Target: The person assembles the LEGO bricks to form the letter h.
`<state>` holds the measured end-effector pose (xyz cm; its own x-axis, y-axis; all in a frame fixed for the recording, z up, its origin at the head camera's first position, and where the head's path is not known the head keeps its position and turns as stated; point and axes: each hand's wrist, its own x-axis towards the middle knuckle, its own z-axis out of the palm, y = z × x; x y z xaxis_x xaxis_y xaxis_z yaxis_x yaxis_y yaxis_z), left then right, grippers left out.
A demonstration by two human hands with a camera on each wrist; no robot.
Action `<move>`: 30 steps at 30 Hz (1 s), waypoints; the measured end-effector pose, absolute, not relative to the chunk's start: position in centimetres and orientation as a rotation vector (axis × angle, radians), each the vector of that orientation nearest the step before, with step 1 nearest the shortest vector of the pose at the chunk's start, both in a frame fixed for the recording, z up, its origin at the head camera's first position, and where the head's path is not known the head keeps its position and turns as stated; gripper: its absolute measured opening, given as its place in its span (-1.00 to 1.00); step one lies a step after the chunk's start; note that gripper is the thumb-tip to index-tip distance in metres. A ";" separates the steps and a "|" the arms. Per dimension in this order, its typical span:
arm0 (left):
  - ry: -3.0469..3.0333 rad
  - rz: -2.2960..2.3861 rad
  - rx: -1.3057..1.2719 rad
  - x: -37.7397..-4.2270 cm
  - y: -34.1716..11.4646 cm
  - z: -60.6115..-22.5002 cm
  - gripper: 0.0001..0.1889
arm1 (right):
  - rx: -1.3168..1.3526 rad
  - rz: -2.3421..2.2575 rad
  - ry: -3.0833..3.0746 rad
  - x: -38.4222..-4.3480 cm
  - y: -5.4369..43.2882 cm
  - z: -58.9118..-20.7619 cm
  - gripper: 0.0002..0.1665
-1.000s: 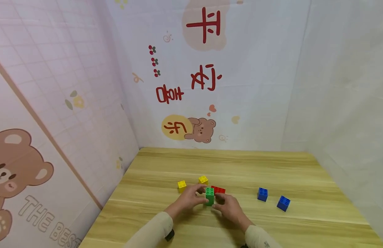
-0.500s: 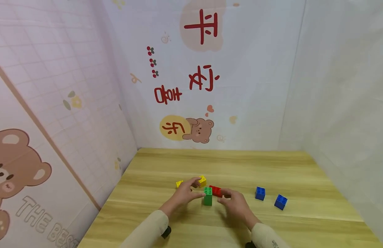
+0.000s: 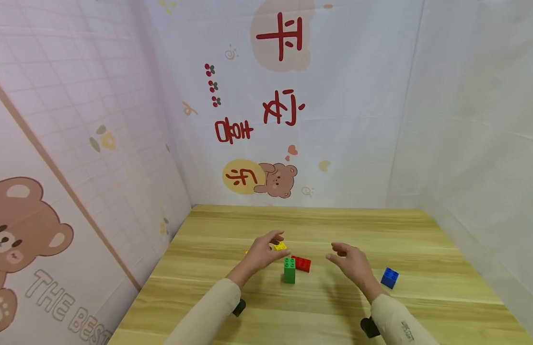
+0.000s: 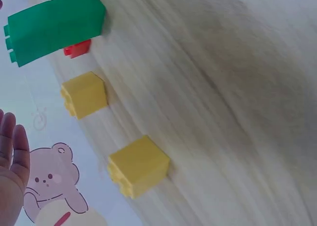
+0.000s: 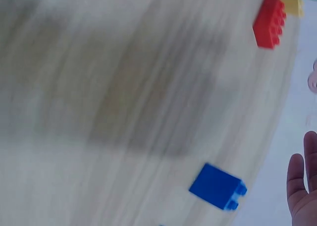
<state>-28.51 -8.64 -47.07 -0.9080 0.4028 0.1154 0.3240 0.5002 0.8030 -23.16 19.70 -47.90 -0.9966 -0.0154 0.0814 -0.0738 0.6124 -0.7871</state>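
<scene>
A tall green toy brick (image 3: 289,271) stands upright on the table, studs up, with a flat red brick (image 3: 301,264) lying just behind its right side. My left hand (image 3: 260,252) hovers above and left of the green brick, fingers loosely bent and holding nothing. Two yellow bricks (image 4: 85,94) (image 4: 138,166) sit beyond it, largely covered by that hand in the head view. To the right, my right hand (image 3: 354,264) is raised over the table with nothing in its grasp. Near it stands a blue brick (image 5: 216,186), hidden behind the hand in the head view.
Another blue brick (image 3: 389,278) sits to the right of the right hand. The wood-grain table (image 3: 335,321) ends at a back wall (image 3: 357,143) of printed white cloth. A second cloth wall (image 3: 98,191) closes off the left side.
Both hands have come away from the green brick, which stays standing. The right hand has moved right and covers one blue brick; the left has lifted slightly and moved farther back.
</scene>
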 end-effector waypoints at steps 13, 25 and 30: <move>2.647 1.446 0.594 -30.3 -6.4 -44.8 -0.34 | 0.050 1.293 -2.742 -23.9 22.6 -45.3 -0.36; 2.564 1.586 0.557 -31.0 -2.5 -42.5 -0.34 | -0.058 1.252 -2.727 -23.5 25.9 -44.3 -0.27; 2.540 1.623 0.549 -30.5 0.4 -42.3 -0.35 | -0.103 1.232 -2.734 -22.8 27.6 -44.2 -0.23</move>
<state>-30.48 0.38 -42.33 -0.9330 0.3375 0.1253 0.2555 0.3754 0.8910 -22.77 27.56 -44.17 -0.9878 0.1196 0.0996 0.0046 0.6622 -0.7494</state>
